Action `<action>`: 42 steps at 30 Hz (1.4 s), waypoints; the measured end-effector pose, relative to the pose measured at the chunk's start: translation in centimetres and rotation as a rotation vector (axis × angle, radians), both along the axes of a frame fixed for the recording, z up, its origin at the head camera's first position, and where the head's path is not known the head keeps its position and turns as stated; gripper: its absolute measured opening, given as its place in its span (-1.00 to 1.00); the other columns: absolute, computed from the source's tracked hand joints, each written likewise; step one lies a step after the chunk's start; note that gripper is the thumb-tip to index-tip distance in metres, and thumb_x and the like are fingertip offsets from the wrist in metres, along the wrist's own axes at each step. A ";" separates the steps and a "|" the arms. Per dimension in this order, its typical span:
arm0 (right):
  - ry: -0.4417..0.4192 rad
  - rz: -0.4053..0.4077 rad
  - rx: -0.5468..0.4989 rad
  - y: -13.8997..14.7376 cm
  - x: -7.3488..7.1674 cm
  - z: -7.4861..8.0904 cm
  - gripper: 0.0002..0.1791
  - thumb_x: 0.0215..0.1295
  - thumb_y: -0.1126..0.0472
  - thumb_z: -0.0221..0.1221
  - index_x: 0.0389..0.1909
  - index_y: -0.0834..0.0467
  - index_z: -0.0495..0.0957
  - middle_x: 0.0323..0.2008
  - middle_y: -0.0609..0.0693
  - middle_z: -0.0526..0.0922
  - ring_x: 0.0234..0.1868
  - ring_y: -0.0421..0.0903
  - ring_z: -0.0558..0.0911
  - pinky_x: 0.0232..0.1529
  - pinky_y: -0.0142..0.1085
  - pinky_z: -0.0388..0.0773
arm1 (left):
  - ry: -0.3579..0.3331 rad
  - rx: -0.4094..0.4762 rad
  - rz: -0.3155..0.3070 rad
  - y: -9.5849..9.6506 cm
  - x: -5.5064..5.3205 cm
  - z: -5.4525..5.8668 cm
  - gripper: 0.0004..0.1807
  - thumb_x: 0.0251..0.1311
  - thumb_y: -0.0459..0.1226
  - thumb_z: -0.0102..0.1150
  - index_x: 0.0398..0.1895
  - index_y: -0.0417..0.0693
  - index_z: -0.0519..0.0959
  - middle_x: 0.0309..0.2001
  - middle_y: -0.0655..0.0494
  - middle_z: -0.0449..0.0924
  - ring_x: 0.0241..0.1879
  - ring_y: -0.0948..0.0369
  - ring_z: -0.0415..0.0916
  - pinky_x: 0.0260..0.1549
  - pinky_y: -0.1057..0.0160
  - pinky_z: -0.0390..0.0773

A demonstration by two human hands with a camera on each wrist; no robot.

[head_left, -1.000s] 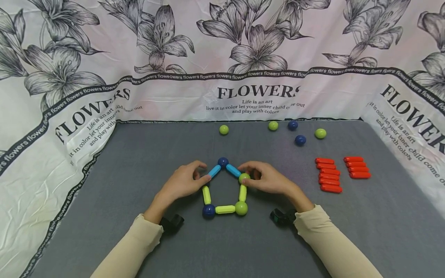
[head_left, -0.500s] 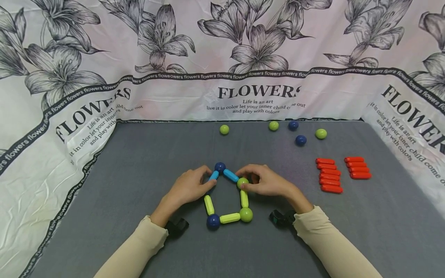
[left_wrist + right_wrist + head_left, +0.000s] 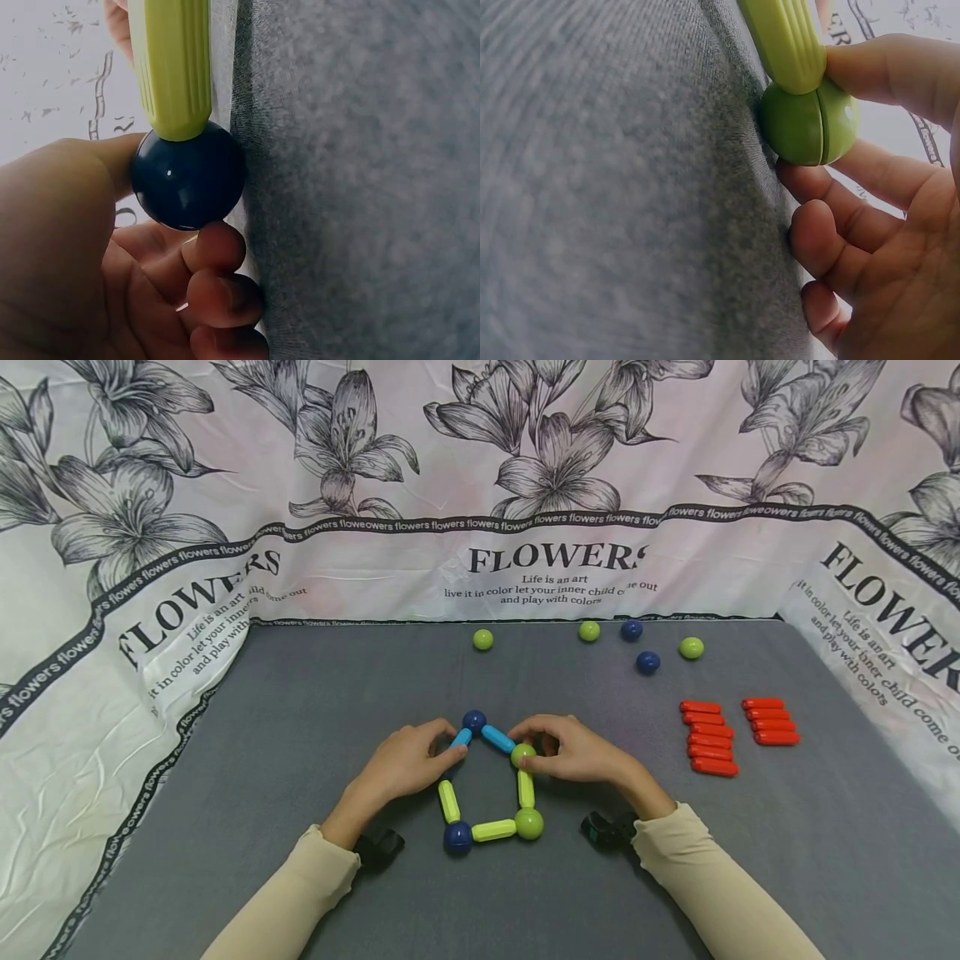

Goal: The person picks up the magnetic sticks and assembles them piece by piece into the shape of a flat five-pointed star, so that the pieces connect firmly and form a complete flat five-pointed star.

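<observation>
A five-sided ring of toy sticks and balls lies on the grey cloth. Its far corner is a dark blue ball point(image 3: 474, 722), joined to two light blue sticks point(image 3: 498, 739). Three yellow-green sticks point(image 3: 494, 831) form the remaining sides, with a blue ball point(image 3: 457, 837) and a green ball point(image 3: 528, 823) at the near corners. My left hand point(image 3: 405, 762) pinches the left corner's blue ball point(image 3: 187, 180) between thumb and fingers; the hand mostly hides it in the head view. At the right corner, my right hand point(image 3: 573, 750) holds another green ball point(image 3: 810, 127) between thumb and fingers.
Loose green balls point(image 3: 483, 640) and blue balls point(image 3: 648, 662) lie along the back of the grey cloth point(image 3: 337, 677). Several red sticks point(image 3: 711, 742) are lined up in two columns at the right. A flower-printed white curtain point(image 3: 360, 577) borders the back and sides.
The ring has shifted a little toward me and turned slightly, its near corners moving right. My left hand has moved right and slightly nearer with it. The loose balls and red sticks have stayed put.
</observation>
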State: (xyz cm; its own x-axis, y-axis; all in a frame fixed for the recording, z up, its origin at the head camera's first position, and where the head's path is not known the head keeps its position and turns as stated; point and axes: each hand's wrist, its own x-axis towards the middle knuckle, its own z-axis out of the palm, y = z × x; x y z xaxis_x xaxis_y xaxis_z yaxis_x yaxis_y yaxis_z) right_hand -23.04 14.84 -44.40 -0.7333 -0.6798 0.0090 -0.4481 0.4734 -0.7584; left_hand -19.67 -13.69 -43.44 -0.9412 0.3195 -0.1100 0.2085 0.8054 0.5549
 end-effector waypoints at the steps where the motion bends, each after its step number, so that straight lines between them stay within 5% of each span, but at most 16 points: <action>1: -0.002 -0.001 0.002 0.0 0.0 0.0 -0.62 0.34 0.14 0.31 0.16 0.08 0.63 -0.23 -0.08 0.67 -0.51 -0.25 0.48 -0.43 -0.36 0.46 | -0.006 0.012 -0.005 -0.1 0.0 0.0 -0.60 0.42 0.07 0.14 0.15 0.10 0.61 -0.57 0.19 0.49 -0.62 0.23 0.37 -0.58 0.23 0.33; 6: -0.028 -0.015 0.032 0.2 0.0 0.1 -0.58 0.34 0.12 0.32 0.20 0.06 0.60 -0.23 -0.08 0.64 -0.50 -0.22 0.49 -0.42 -0.35 0.46 | -0.080 0.083 -0.038 -1.0 -0.4 0.6 -0.53 0.43 0.09 0.12 0.22 0.05 0.57 -0.53 0.16 0.52 -0.60 0.22 0.42 -0.55 0.22 0.39; 13: -0.047 -0.015 0.037 0.4 0.0 0.4 -0.56 0.35 0.09 0.31 0.22 0.09 0.58 -0.22 -0.04 0.62 -0.46 -0.20 0.47 -0.41 -0.35 0.44 | -0.202 0.126 -0.170 -2.5 -0.8 1.3 -0.50 0.35 -0.05 0.28 0.27 -0.03 0.51 -0.41 0.14 0.57 -0.54 0.25 0.43 -0.48 0.24 0.42; 24: -0.049 -0.029 0.034 0.7 -0.1 0.3 -0.54 0.34 0.09 0.32 0.23 0.10 0.57 -0.20 -0.03 0.61 -0.46 -0.20 0.47 -0.40 -0.35 0.43 | -0.170 0.126 -0.132 -2.4 -0.7 1.1 -0.66 0.40 -0.09 0.23 0.12 -0.03 0.61 -0.30 0.09 0.57 -0.51 0.23 0.43 -0.46 0.22 0.43; 42: -0.055 -0.049 -0.030 1.1 -0.2 0.6 -0.49 0.37 0.11 0.31 0.29 0.14 0.52 -0.14 0.02 0.63 -0.44 -0.17 0.51 -0.41 -0.34 0.48 | -0.157 0.128 -0.159 -2.3 -0.5 1.3 -0.68 0.46 -0.09 0.16 0.13 -0.03 0.60 -0.29 0.10 0.56 -0.48 0.23 0.40 -0.43 0.22 0.43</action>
State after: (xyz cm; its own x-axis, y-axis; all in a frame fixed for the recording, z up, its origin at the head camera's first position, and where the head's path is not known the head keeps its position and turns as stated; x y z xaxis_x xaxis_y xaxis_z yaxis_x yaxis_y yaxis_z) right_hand -23.27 15.96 -43.83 -0.7656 -0.6433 -0.0120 -0.3827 0.4702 -0.7953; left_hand -20.19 -15.97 -42.13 -0.8526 0.4829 -0.1999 0.2301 0.6902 0.6860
